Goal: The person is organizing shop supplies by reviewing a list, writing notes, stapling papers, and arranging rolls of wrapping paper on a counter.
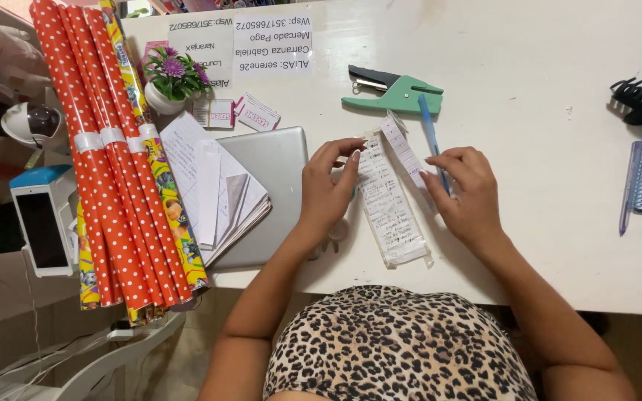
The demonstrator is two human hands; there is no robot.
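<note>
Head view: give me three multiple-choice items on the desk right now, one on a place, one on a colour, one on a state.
1. Where does the green hole punch lie?
A. on the laptop
B. on the white table beyond the paper strips
C. on the notebook

2. What colour is the pen by the right hand?
A. blue
B. red
C. black

3. What is the state of the silver laptop?
A. open, screen lit
B. closed, papers lying on it
C. standing on edge

Answers:
1 B, the punch rests on the white table past the long paper strips.
2 A, its barrel shows blue.
3 B, the lid is down and folded papers overlap it.
</note>
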